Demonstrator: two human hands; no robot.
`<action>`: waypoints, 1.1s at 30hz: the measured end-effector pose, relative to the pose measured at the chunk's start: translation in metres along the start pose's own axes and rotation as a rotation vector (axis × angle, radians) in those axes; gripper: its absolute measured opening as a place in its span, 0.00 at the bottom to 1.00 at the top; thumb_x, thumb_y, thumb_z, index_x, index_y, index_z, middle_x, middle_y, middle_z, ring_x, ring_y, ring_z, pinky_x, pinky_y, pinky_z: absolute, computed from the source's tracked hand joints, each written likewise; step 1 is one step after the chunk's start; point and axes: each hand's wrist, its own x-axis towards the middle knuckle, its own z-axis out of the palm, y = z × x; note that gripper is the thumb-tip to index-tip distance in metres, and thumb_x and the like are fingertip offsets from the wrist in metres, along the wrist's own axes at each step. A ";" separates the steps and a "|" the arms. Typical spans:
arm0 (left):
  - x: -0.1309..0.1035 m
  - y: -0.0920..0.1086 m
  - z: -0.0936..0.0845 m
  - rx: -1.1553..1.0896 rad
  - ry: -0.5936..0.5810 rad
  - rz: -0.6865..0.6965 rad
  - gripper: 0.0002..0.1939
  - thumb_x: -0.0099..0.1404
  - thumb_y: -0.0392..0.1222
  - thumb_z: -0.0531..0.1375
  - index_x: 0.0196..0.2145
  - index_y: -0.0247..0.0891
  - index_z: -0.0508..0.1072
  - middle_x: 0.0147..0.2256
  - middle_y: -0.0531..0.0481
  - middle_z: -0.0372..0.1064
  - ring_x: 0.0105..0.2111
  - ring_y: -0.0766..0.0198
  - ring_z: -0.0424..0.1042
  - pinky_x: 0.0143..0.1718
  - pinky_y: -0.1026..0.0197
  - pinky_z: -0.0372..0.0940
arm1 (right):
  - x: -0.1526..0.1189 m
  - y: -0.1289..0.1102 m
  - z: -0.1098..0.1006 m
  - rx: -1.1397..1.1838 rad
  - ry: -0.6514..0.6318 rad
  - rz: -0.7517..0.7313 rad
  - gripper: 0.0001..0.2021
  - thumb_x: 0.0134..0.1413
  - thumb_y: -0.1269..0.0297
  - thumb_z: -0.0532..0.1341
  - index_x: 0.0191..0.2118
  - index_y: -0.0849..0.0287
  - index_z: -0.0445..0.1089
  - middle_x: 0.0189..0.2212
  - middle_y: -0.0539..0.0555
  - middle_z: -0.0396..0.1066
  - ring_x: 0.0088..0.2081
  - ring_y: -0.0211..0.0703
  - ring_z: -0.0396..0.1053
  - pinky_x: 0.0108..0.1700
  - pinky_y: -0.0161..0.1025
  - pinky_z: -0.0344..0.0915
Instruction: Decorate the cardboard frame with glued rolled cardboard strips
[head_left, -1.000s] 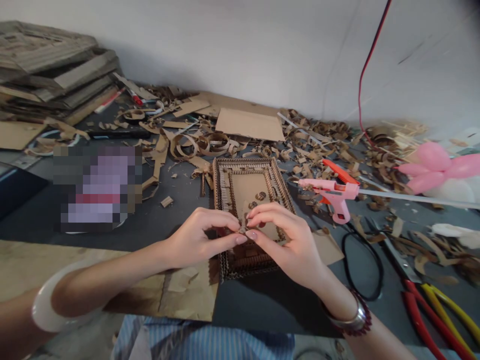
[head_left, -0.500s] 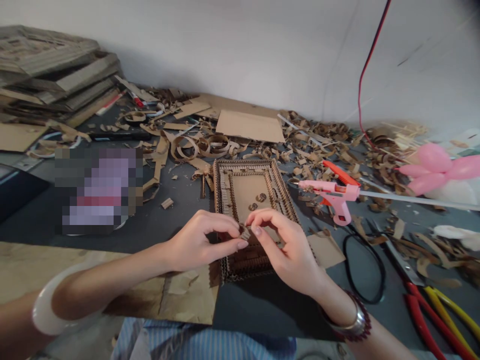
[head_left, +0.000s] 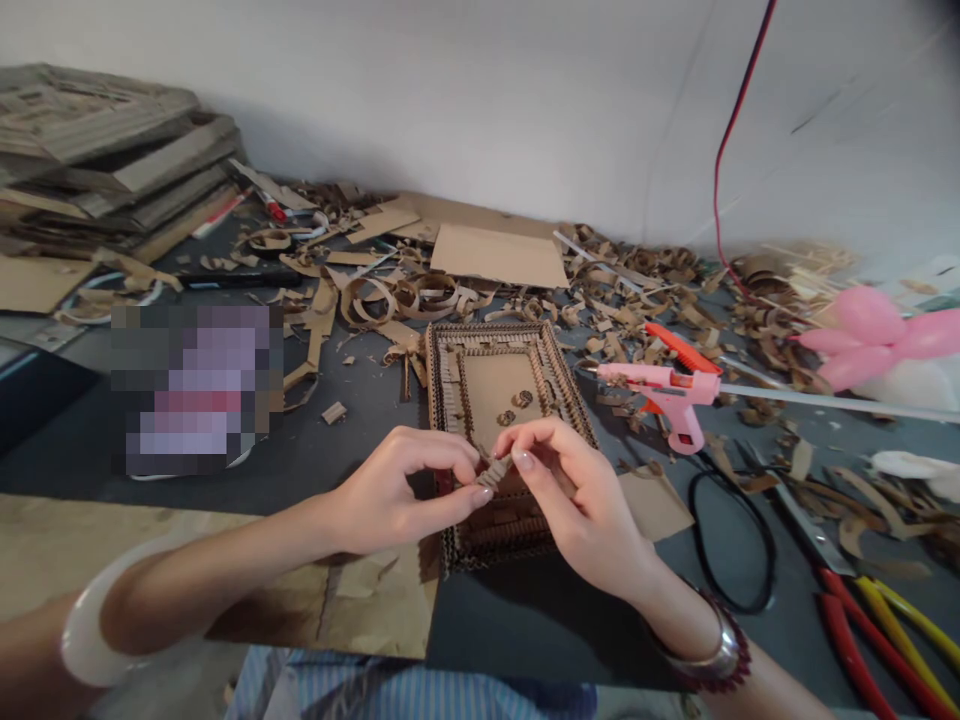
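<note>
Between my two hands stretches a short strip of corrugated cardboard [head_left: 495, 471], its ridges showing. My left hand [head_left: 420, 487] pinches the near-left end between thumb and fingers. The other end sits in the fingertips of my right hand [head_left: 566, 490], also closed in a pinch. Under both hands lies a rectangular cardboard frame [head_left: 442, 400] with ridged, layered borders, partly hidden by them. Two small dark cardboard coils, a near coil [head_left: 506, 417] and a far coil [head_left: 523, 398], rest on its flat middle panel.
Right of the frame lies a pink glue gun [head_left: 667, 385] with a long glue stick, then red-handled scissors [head_left: 825, 560] and a black cable [head_left: 694, 540]. Cardboard scraps [head_left: 405, 297] cover the back. Stacked cardboard pieces [head_left: 112, 140] stand left, near a blurred-out object [head_left: 202, 390].
My hands have drawn slightly apart, and more of the corrugated strip shows between the fingertips. The cardboard frame and the tools stay where they were; the view has shifted slightly.
</note>
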 end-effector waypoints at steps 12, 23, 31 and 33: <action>0.000 0.001 -0.001 -0.044 -0.007 0.001 0.13 0.59 0.34 0.54 0.18 0.34 0.60 0.26 0.45 0.69 0.26 0.66 0.68 0.29 0.65 0.63 | 0.004 -0.003 0.000 0.090 0.142 0.002 0.05 0.60 0.65 0.49 0.32 0.56 0.56 0.30 0.51 0.71 0.29 0.35 0.66 0.32 0.33 0.65; -0.001 0.002 -0.003 -0.082 -0.023 0.017 0.12 0.55 0.31 0.54 0.17 0.35 0.55 0.32 0.38 0.72 0.31 0.61 0.71 0.31 0.64 0.64 | 0.010 0.006 -0.010 0.346 0.354 0.004 0.05 0.60 0.66 0.51 0.32 0.56 0.57 0.23 0.47 0.70 0.24 0.33 0.67 0.26 0.32 0.65; -0.003 -0.001 -0.003 -0.089 -0.025 0.022 0.12 0.53 0.32 0.53 0.16 0.36 0.55 0.31 0.40 0.72 0.29 0.62 0.70 0.29 0.64 0.62 | 0.019 0.002 -0.028 0.363 0.597 -0.109 0.04 0.57 0.68 0.52 0.31 0.55 0.59 0.27 0.48 0.65 0.25 0.34 0.66 0.25 0.34 0.63; -0.004 -0.003 -0.002 -0.073 -0.019 0.028 0.11 0.53 0.33 0.54 0.16 0.36 0.56 0.29 0.42 0.72 0.30 0.61 0.70 0.29 0.64 0.62 | 0.021 -0.001 -0.033 0.321 0.686 -0.124 0.05 0.57 0.68 0.52 0.30 0.55 0.60 0.27 0.48 0.64 0.26 0.36 0.65 0.25 0.35 0.62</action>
